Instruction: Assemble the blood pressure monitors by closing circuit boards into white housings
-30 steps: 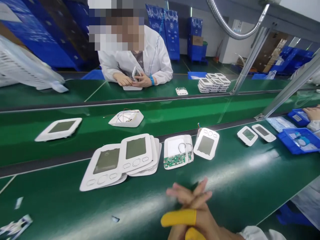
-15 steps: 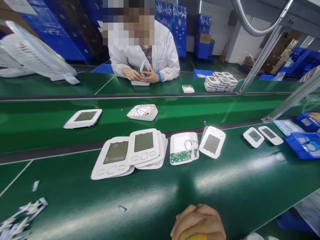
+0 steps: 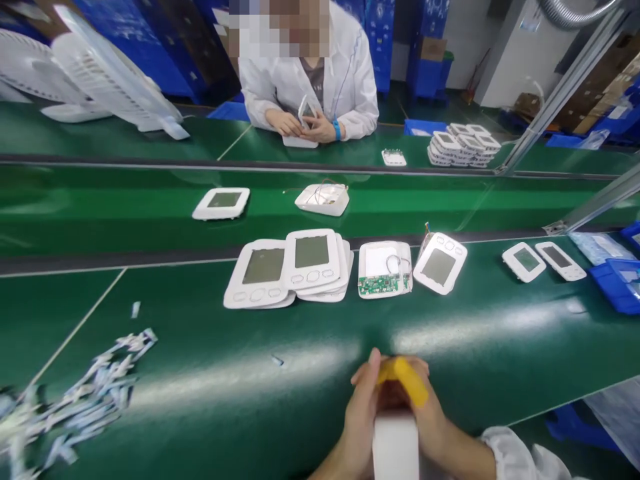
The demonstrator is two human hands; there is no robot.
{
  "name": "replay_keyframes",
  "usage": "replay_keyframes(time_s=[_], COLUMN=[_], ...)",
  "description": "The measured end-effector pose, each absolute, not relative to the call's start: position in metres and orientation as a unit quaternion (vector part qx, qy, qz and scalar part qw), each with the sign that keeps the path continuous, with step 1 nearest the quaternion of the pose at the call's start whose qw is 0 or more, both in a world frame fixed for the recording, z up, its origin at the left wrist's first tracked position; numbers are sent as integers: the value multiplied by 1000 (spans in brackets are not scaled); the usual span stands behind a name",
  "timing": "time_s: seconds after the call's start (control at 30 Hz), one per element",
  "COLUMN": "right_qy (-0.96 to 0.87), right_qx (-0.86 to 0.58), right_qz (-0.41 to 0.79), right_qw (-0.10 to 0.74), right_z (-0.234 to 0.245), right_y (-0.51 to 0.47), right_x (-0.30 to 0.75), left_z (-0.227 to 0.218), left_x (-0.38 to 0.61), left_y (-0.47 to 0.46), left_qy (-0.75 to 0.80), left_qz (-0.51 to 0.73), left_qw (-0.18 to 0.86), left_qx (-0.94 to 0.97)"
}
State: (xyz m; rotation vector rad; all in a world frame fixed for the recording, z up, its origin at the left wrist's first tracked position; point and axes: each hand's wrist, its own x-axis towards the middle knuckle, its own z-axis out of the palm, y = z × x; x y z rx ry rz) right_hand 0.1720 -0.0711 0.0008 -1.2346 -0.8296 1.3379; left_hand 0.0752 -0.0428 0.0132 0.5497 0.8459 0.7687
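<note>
Head view: a white plastic casing [image 3: 395, 443] stands upright, its lower end cut off by the frame, between the left hand [image 3: 361, 427] and right hand [image 3: 433, 423]. Both curl closed around it, seemingly gripping it, with a yellow finger cot [image 3: 404, 380] on top. White display units [image 3: 287, 267] lie farther out on the green belt [image 3: 225, 413].

Stacked blue crates [image 3: 380, 40] stand on a green floor [image 3: 425, 103].

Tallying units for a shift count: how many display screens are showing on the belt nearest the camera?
5: the left screen and right screen atop the stack, a third screen beside the open casing, a fourth screen and fifth screen further right. The stack may hide more.
</note>
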Motion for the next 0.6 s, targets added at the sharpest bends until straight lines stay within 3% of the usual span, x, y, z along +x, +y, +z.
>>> replay_keyframes(time_s=[0.23, 0.6], right_qy=[-183, -318], right_qx=[-508, -479], right_qz=[695, 636], right_qw=[474, 515], right_z=[20, 48], right_y=[-55, -72], right_x=[174, 176], left_z=[25, 32], left_x=[78, 65], left_y=[-31, -49], left_qy=[368, 368], left_qz=[262, 301], left_qw=[884, 779], left_qx=[122, 410])
